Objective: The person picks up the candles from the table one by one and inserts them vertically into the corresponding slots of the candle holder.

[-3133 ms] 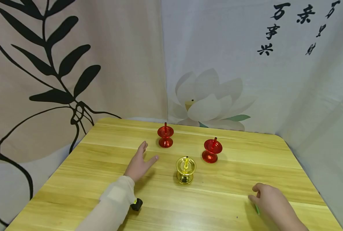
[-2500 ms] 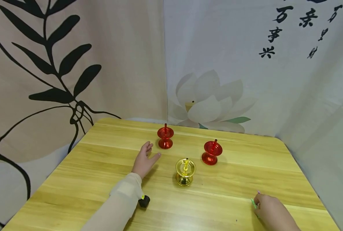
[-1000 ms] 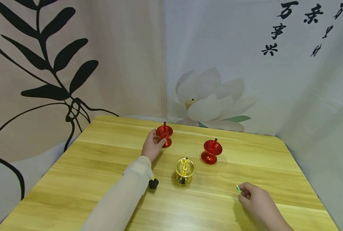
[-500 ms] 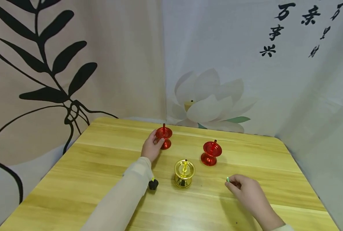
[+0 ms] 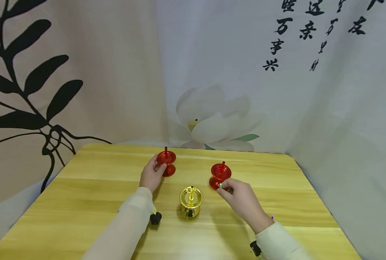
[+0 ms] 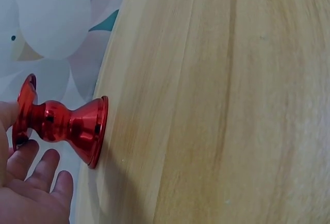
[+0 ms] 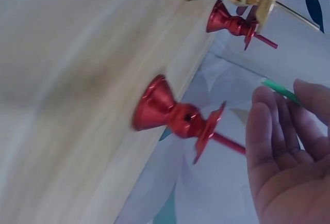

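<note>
In the head view my left hand (image 5: 152, 176) holds the left red candle holder (image 5: 167, 157), thumb and fingers around it below the dish. The left wrist view shows the red candle holder (image 6: 77, 126) upright on the table, its dish among the fingers. My right hand (image 5: 241, 198) pinches a thin green stick (image 7: 281, 90) between thumb and fingertips. Its fingertips overlap the base of the right red candle holder (image 5: 221, 172) in the head view. In the right wrist view that red candle holder (image 7: 183, 121) stands apart from the hand, its spike bare.
A gold candle holder (image 5: 191, 199) with an upright spike stands between the hands, nearer the front of the wooden table (image 5: 115, 169). A small purple tip (image 5: 272, 217) shows beside the right sleeve. Printed cloth (image 5: 121, 90) hangs behind the table.
My left hand has reached forward and taken hold of the left red candle holder. My right hand has picked up the green stick and carried it left to the right red candle holder.
</note>
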A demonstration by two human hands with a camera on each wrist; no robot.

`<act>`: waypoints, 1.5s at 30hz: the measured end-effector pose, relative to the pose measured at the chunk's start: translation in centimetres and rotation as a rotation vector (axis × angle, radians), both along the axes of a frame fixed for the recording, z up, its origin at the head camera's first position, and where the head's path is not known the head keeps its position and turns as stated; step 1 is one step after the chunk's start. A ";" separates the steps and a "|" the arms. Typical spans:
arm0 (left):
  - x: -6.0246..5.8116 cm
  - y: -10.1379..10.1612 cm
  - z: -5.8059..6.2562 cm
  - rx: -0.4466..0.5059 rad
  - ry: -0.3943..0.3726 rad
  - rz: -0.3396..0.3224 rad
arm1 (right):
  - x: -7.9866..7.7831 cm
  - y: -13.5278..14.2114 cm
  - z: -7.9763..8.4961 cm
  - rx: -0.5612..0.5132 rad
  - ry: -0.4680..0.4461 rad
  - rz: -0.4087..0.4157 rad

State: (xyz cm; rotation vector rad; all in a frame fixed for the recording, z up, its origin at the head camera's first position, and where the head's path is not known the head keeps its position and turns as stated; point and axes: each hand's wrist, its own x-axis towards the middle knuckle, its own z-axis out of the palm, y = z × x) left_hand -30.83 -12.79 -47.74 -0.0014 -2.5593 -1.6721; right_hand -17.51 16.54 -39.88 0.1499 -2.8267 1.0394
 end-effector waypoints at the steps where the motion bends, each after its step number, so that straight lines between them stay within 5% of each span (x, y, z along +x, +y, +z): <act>1: 0.1 -0.4 0.0 -0.004 0.000 0.005 | -0.4 -0.6 0.1 -0.002 0.011 0.014; 13: 0.3 -0.6 0.1 -0.023 -0.003 0.000 | -4.5 -5.0 2.1 -0.018 0.064 0.112; 25: 0.4 -0.8 0.3 -0.047 0.008 0.002 | -9.3 -9.3 3.1 -0.079 0.020 0.144; 31: 0.6 -0.3 0.3 -0.037 0.011 -0.002 | -11.3 -10.4 3.2 -0.021 0.060 0.182; 45: 0.9 -0.7 0.1 -0.060 0.020 0.010 | -15.0 -12.9 2.9 -0.008 0.022 0.112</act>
